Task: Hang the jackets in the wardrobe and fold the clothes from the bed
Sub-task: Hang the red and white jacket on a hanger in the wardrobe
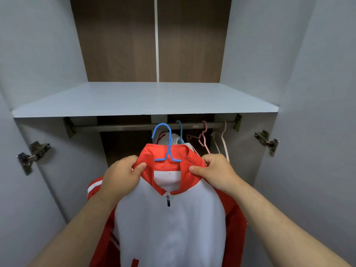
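Grey wardrobe (144, 101) rail (115, 127) carries three hangers (203, 140); jacket (169, 228) on blue hanger (169, 149) nearby.

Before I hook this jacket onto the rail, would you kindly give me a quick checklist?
1. Left hand grip on jacket collar: ok.
2. Right hand grip on collar: ok.
3. Blue hanger seated inside collar: ok.
4. Hook over rail: cannot tell.
5. Free rail left of other hangers: ok.
6. Zip closed: ok.
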Demonstrator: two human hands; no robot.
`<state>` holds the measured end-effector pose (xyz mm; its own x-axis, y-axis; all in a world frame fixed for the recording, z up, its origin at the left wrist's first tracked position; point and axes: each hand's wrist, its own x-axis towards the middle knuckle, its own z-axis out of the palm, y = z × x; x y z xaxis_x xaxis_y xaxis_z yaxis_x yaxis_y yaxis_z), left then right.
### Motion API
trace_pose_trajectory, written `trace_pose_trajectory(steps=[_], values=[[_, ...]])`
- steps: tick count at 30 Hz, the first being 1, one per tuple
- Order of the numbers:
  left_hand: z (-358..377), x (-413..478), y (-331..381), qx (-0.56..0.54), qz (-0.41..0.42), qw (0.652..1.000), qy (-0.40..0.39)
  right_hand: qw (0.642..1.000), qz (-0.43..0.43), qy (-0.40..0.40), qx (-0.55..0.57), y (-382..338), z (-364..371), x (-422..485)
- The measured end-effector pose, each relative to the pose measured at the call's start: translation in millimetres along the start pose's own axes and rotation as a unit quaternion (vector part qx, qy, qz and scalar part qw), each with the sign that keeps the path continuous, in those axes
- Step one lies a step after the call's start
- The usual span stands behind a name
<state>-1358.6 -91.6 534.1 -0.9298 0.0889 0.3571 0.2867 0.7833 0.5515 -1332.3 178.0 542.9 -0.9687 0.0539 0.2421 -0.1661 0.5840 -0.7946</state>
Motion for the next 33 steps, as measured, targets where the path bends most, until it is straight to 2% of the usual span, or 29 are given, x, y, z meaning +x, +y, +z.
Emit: trace_pose_trajectory(steps=[5, 10, 12, 17, 20, 22, 26, 30, 33], values=[[30.9, 41.0, -13.1, -0.009, 0.005, 1.000, -0.010, 1.000, 0.008, -0.027, -0.010, 24.7, 3.9, 40.2], [42.5, 76.4, -32.8, -0.012, 0.021, 0.999, -0.027, 0.991, 0.019, -0.132, 0.004, 50.2, -3.3, 59.8], [44.4, 92.0, -41.8, 0.000, 0.029, 0.999, -0.038, 0.988, 0.029, -0.149, 0.001, 59.0, -1.8, 65.1], [57.5, 131.9, -45.5, 0.040, 0.045, 0.996, -0.068, 0.996, 0.045, -0.077, -0.022, 69.5, 16.4, 75.0], [60.2, 157.7, -47.6, 0.020, 0.073, 0.993, -0.087, 0.997, 0.068, -0.036, 0.011, 76.5, 30.8, 80.8], [56.3, 174.8, -48.2, 0.007, 0.086, 0.994, -0.071, 0.997, 0.081, -0.017, 0.003, 80.6, 42.9, 84.0], [46.6, 217.2, -50.3, 0.106, 0.109, 0.988, -0.002, 0.995, 0.089, 0.012, -0.034, 74.0, 62.4, 91.7], [52.0, 248.5, -62.6, 0.173, 0.077, 0.980, -0.062, 0.991, 0.115, 0.042, -0.063, 60.9, 76.1, 99.8], [56.4, 256.9, -65.5, 0.229, 0.100, 0.964, -0.087, 0.983, 0.152, 0.085, -0.065, 58.3, 82.0, 107.0]])
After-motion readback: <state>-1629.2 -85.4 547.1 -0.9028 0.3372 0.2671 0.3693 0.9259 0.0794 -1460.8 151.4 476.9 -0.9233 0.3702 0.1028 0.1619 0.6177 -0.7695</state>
